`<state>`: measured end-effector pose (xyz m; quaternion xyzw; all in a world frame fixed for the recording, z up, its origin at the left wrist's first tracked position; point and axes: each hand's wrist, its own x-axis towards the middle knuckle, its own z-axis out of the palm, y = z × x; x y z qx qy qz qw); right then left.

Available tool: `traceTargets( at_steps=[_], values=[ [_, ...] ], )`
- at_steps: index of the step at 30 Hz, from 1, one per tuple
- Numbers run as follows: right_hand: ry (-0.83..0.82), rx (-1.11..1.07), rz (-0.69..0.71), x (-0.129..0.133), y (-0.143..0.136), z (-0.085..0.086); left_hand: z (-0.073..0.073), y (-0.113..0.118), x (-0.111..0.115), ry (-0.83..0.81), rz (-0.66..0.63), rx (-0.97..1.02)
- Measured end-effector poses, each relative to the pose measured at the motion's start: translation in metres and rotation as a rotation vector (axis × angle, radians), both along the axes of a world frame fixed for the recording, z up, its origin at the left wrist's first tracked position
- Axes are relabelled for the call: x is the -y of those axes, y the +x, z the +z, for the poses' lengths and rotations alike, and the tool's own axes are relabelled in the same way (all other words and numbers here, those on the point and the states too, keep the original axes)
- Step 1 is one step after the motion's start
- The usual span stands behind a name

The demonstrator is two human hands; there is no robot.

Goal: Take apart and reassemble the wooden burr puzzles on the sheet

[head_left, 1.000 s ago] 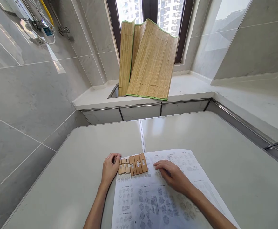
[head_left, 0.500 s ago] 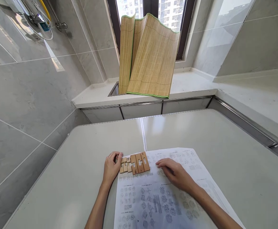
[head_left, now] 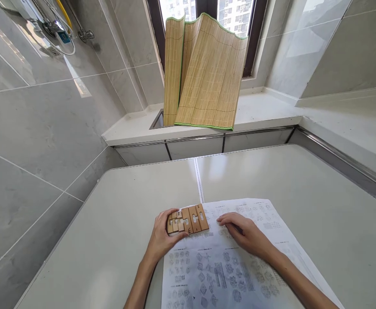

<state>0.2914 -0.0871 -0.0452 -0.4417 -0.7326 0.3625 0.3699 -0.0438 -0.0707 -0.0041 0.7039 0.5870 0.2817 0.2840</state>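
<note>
Several flat wooden puzzle pieces (head_left: 191, 219) with notches, slots and dark numerals lie side by side in a row on the top left of a printed paper sheet (head_left: 203, 266). My left hand (head_left: 163, 236) is closed around the row's left end, its thumb along the near edge and its fingers at the far edge. Part of the left end is hidden by the hand. Just right of the row, my right hand (head_left: 247, 234) rests over the paper, loosely bent, thumb apart from the fingers, holding nothing.
The paper lies on a pale table (head_left: 78, 240) with a seam down its middle. Beyond it, a folded bamboo mat (head_left: 210, 73) leans on a white ledge (head_left: 255, 105) before a window. Grey tiled wall (head_left: 23, 128) and shower pipes (head_left: 57, 28) are at left.
My left hand has opened from a loose curl beside the pieces and spread its thumb and fingers around their left end. The right hand stays at about the same place on the paper.
</note>
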Motion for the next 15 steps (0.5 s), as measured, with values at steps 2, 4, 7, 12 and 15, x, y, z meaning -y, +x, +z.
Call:
traceTargets(
  at_steps=[2, 4, 7, 12, 15],
  values=[
    [-0.037, -0.003, -0.001, 0.0008, 0.0001, 0.0018, -0.0029, -0.0005, 0.0038, 0.010, 0.004, -0.018],
    [-0.058, -0.006, -0.007, 0.0015, 0.0003, 0.0028, -0.0051, -0.0007, 0.0052, 0.004, 0.017, -0.023],
    [-0.064, -0.009, -0.017, 0.0017, 0.0007, 0.0022, -0.0062, -0.0003, 0.0048, 0.001, 0.039, -0.025],
    [-0.049, -0.009, -0.025, 0.0008, 0.0009, 0.0023, -0.0062, -0.0001, 0.0043, 0.038, 0.047, -0.037],
    [-0.045, -0.008, -0.029, 0.0008, 0.0010, 0.0043, -0.0071, 0.0001, 0.0049, 0.075, 0.041, -0.052]
  ],
)
